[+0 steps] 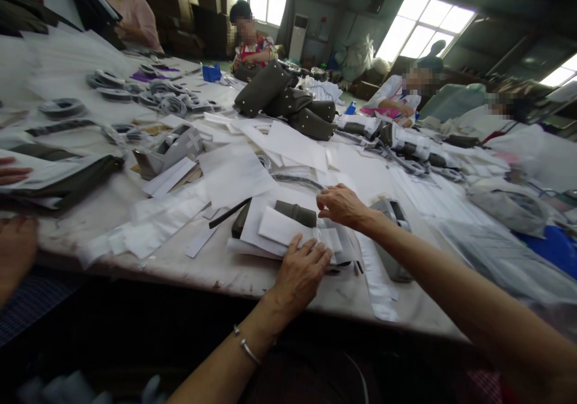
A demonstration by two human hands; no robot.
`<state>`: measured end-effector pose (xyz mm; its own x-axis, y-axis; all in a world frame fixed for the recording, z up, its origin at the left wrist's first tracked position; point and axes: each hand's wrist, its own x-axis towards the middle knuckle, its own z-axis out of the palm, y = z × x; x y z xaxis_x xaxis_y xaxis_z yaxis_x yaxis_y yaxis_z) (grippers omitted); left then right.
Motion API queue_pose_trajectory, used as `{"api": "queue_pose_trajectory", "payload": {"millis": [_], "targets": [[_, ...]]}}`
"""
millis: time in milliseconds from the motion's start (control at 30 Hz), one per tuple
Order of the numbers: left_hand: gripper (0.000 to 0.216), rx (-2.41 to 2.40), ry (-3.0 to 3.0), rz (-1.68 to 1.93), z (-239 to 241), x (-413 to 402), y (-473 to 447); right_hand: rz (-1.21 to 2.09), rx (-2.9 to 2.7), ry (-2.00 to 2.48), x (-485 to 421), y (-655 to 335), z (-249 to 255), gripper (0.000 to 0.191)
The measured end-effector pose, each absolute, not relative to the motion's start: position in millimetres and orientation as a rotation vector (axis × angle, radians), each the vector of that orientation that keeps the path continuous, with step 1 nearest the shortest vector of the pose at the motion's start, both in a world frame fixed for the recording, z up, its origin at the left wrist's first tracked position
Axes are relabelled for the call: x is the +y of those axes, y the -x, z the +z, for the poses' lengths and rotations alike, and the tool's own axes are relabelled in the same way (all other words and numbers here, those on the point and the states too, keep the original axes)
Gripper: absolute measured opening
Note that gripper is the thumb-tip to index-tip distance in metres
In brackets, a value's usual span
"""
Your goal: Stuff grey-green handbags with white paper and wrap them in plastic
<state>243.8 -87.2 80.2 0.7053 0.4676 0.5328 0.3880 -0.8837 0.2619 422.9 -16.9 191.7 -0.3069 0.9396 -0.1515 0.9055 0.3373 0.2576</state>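
In front of me on the table lies a dark olive bag (pixel 240 220), partly covered by white paper. Across it rests a folded white sheet (pixel 278 228), with a short olive strap-like piece (pixel 295 212) showing just behind. My left hand (pixel 305 267) lies on the near edge of the white sheet, fingers stretched out and slightly apart. My right hand (pixel 343 207) hovers by the right end of the olive piece, its fingers curled in a pinch. Whatever those fingertips may hold is too small to make out.
A grey tape dispenser (pixel 393 247) stands right of my hands, another tape dispenser (pixel 174 148) at left. Olive bags (pixel 288 100) are heaped behind loose paper (pixel 234 175). Grey coiled straps (pixel 171 104) lie farther left. A co-worker's hand (pixel 15 172) rests at far left; other people work across the table.
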Motion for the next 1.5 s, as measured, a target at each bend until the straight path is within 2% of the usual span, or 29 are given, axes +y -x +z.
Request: {"api": "queue_pose_trajectory", "payload": {"millis": [100, 300, 400, 533, 600, 667, 867, 967, 1133, 1200, 1367, 1500], "targets": [[0.031, 0.704, -2.782, 0.928, 81, -87, -244, 0.027, 2.324, -1.856, -43, -421, 169, 0.009], [0.029, 0.713, -2.813, 0.912, 85, -87, -243, -0.077, 2.390, -2.119, -66, -420, 149, 0.015], [0.030, 0.714, -2.803, 0.907, 83, -88, -244, -0.197, 2.543, -2.298, -71, -410, 152, 0.022], [0.035, 0.676, -2.855, 0.941, 77, -87, -242, -0.668, 2.691, -2.547, -86, -386, 133, 0.038], [0.035, 0.629, -2.893, 0.960, 79, -84, -233, -0.742, 2.723, -2.555, -91, -380, 119, 0.043], [0.034, 0.606, -2.925, 0.971, 88, -77, -215, -0.671, 2.769, -2.477, -94, -379, 109, 0.045], [0.032, 0.882, -2.982, 1.043, 112, -38, -136, -0.129, 2.863, -2.186, -96, -382, 101, 0.047], [0.035, 0.899, -2.904, 1.047, 106, -26, -118, -0.051, 2.828, -2.126, -95, -374, 107, 0.050], [0.032, 0.988, -2.720, 1.117, 100, -38, -130, -0.097, 2.825, -2.000, -94, -352, 116, 0.082], [0.033, 1.022, -2.679, 1.128, 102, -51, -140, -0.058, 2.807, -1.997, -94, -349, 116, 0.088], [0.028, 0.980, -2.614, 1.198, 105, -76, -151, 0.048, 2.786, -1.974, -101, -361, 116, 0.085], [0.023, 0.837, -2.557, 1.222, 107, -66, -138, 0.139, 2.735, -2.037, -108, -353, 116, 0.075]]}}
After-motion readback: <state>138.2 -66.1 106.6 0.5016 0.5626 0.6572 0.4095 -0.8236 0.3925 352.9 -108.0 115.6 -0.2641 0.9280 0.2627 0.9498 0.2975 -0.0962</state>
